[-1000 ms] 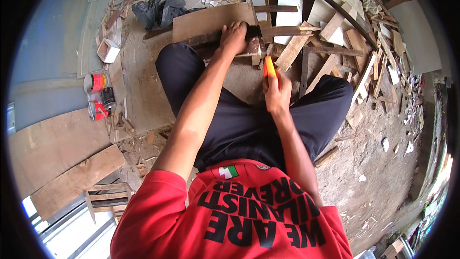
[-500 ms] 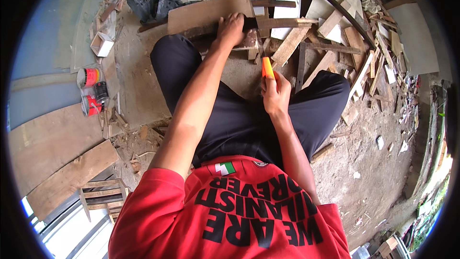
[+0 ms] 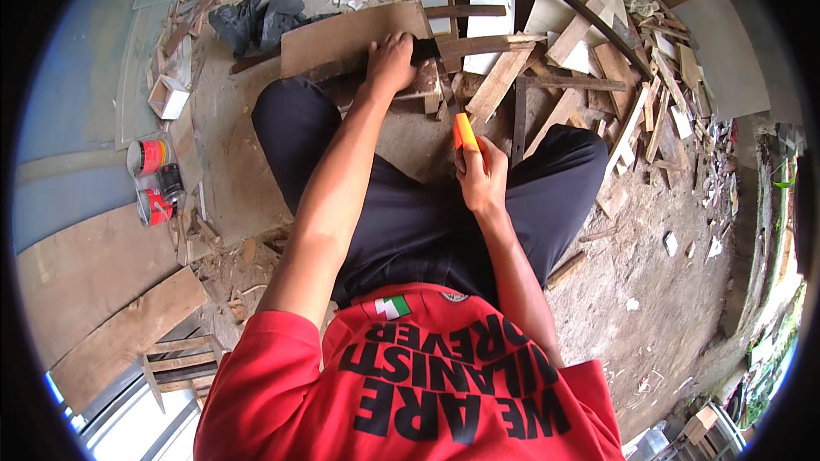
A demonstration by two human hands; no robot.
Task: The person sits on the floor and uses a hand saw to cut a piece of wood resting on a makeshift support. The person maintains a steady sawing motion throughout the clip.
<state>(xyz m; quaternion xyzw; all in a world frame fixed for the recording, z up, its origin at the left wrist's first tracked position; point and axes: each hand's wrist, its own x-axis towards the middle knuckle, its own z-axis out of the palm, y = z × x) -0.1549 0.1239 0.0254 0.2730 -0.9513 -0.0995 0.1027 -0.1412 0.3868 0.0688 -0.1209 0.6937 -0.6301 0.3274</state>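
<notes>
Head view, looking down: we stretch our left arm straight forward between the knees, and our left hand (image 3: 391, 61) presses palm-down, fingers curled over, on a dark strip of wood (image 3: 478, 44) lying crosswise on the ground just beyond the knees. Our right arm is bent, forearm raised, and our right hand (image 3: 483, 175) is closed in a fist around an orange-handled tool (image 3: 465, 131), its handle pointing up and forward; its working end is hidden. A brown board (image 3: 342, 36) lies just left of the pressing hand, and paint cans (image 3: 152, 179) stand far left
</notes>
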